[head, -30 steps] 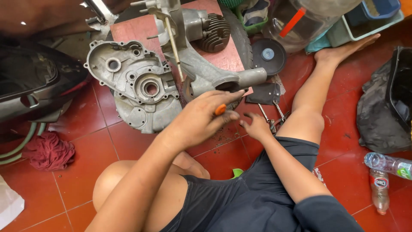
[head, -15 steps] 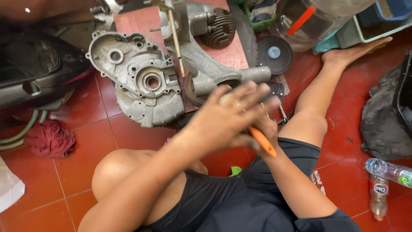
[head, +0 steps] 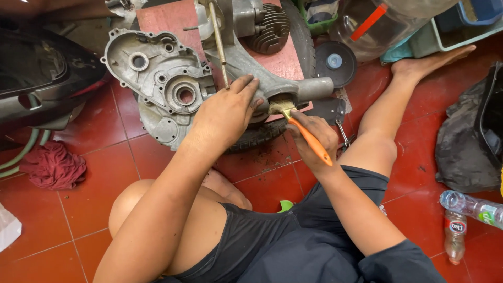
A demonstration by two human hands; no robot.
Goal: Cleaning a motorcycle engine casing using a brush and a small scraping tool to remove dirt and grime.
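Engine casing (head: 157, 84), grey, mid-cleaning: left hand (head: 228, 112) spread flat steadying it, right hand (head: 314, 137) pinching orange-handled brush (head: 301, 131), bristles at the arm's end; grime remains.

A repair workshop floor, this: red tiles (head: 94, 209), a bare engine casing (head: 157, 84), a tyre (head: 257, 136), an oily rag (head: 52, 165), scattered tools (head: 343, 133).

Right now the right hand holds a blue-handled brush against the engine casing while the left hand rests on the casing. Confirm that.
Not quite: the head view shows an orange handle, not blue. The right hand holds the orange-handled brush against the engine casing, and the left hand rests on the casing.
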